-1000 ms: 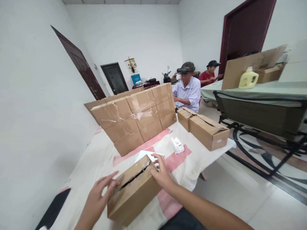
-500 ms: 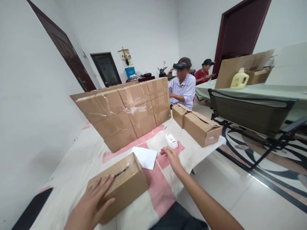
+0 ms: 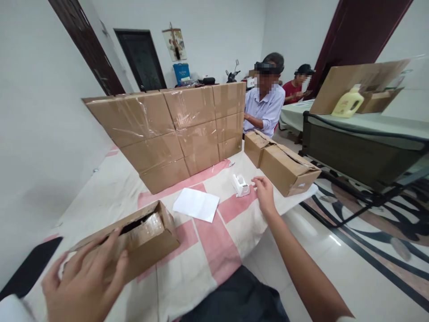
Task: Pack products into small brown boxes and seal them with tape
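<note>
My left hand rests with spread fingers over the near end of a long cardboard box, whose top shows a dark gap beside a taped flap. At the table's right side, my right hand has its fingers loosely bent and holds nothing that I can see. Just left of those fingertips sits a small white tape dispenser, apparently apart from them. A folded white sheet lies on the cloth between the box and the dispenser.
A wall of taped cardboard boxes stands along the table's back. Two more cardboard boxes sit by the right edge. Behind them is a person in a light shirt. A folding chair stands right, near a yellow jug.
The box under my left hand has shifted left, and its top gap looks wider. My right hand has moved right and forward, to the dispenser's right side. The view has turned somewhat.
</note>
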The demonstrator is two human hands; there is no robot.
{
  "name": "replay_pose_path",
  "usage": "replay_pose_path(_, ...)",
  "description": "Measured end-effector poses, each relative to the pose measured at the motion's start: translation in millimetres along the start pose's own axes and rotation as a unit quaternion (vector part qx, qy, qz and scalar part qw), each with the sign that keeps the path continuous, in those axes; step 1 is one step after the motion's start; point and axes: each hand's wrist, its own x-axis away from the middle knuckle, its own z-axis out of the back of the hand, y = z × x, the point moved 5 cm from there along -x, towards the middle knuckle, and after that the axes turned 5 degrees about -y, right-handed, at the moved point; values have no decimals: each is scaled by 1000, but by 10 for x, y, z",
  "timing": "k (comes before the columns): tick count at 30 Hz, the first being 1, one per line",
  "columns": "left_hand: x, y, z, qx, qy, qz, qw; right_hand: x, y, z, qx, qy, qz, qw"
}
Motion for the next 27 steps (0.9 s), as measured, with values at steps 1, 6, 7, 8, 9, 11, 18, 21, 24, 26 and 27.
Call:
replay_pose_path(1, -28, 251, -11, 8, 55, -25, 998, -61, -1, 55, 0, -10, -25, 1000)
replay_pose_path(6, -556, 1906, -790, 207, 82, -267, 938, -288, 33, 15, 30, -113, -150, 982)
replay_pose_path(7, -762, 2167, -1088, 238, 20, -252, 938, -314, 30, -18, 39, -122, -161, 979)
replay_pose_path(8, -963, 2397, -1404, 255, -53, -237, 936, -333, 22, -52, 47, -129, -168, 976)
replay_pose_path(9, -1145, 2589, -1702, 262, -114, -229, 931, -347, 11, -85, 54, -135, -172, 974)
replay_pose_path(11, -1447, 2838, -2214, 271, -203, -206, 918, -370, -10, -137, 63, -146, -179, 971)
replay_pose_path(18, -1743, 2819, -2882, 325, -185, -171, 911, -509, 70, -173, 28, -146, -224, 963)
replay_pose_path(21, -1699, 2759, -2925, 337, -161, -155, 914, -539, 118, -237, 22, -158, -249, 955)
replay_pose_path(24, -1690, 2748, -2970, 335, -146, -124, 923, -545, 77, -356, 38, -148, -258, 954)
replay_pose_path(26, -1692, 2747, -2988, 337, -135, -107, 926, -557, -19, -424, 59, -119, -240, 962)
replay_pose_path(27, -1692, 2748, -2991, 338, -131, -104, 926, -559, -77, -448, 64, -105, -229, 965)
